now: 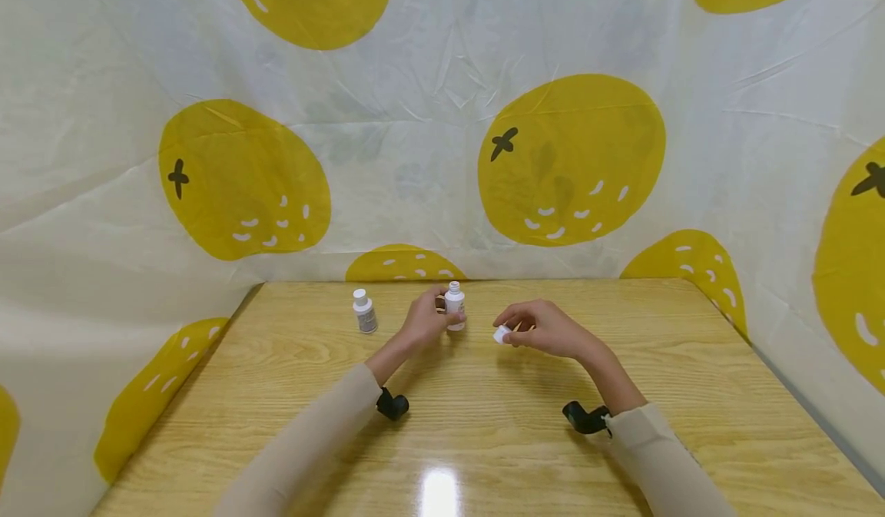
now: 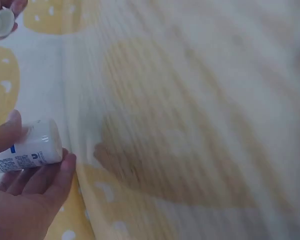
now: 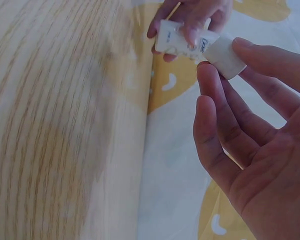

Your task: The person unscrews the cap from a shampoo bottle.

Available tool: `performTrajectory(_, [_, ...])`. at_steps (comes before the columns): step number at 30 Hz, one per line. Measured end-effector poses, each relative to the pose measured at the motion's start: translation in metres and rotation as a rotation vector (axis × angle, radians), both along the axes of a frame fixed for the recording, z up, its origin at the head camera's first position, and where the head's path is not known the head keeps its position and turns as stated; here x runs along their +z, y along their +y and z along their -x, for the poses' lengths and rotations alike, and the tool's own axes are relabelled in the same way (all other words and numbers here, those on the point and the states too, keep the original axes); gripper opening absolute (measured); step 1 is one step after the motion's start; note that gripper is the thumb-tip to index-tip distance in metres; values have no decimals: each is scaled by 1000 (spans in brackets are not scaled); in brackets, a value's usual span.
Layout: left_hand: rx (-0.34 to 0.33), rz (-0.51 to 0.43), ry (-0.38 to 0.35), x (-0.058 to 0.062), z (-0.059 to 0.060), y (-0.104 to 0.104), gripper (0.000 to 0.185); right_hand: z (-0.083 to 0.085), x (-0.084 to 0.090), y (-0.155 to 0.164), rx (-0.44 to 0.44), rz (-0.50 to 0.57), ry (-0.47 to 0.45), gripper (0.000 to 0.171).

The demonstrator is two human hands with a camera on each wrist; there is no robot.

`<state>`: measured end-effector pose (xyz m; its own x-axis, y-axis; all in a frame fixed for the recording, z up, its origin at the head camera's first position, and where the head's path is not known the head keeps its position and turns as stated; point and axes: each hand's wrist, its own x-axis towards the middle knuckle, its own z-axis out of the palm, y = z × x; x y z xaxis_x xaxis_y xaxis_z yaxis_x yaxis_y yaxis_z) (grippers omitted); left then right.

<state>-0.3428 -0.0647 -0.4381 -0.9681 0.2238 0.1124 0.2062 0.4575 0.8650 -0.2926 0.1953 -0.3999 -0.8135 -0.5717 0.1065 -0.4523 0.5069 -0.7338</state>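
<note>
Head view first: at the left stands a small white plastic bottle with its white cap on (image 1: 363, 311), upright on the pale wood-grain surface (image 1: 484, 455), just left of the person's hands and apart from them. Next comes the left hand (image 1: 423, 321), fingers curled around a second small white plastic bottle with a printed label (image 1: 454, 305), held upright with its neck uncapped; the grip is closed on the body of it, thumb on one side and fingers on the other. From the left wrist, that bottle (image 2: 27, 146) lies across the fingers, blue print showing on the label. Further right, near but not touching, the right hand (image 1: 546, 328) pinches a small white round cap (image 1: 501, 334) between thumb and fingertips, the other fingers loosely bent. The right wrist view shows the cap (image 3: 224, 56) at the fingertips, close to the held bottle. Behind everything hangs a white cloth backdrop with big yellow fruit shapes (image 1: 570, 160).
</note>
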Motion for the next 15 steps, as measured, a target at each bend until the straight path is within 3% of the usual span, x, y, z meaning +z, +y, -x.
performTrajectory(10, [-14,1,-5,-2,19,8,43,1,0,0,15,2,-9,28])
performTrajectory(15, [-6,1,-14,-6,26,11,48,2,-3,1,35,14,-12,27])
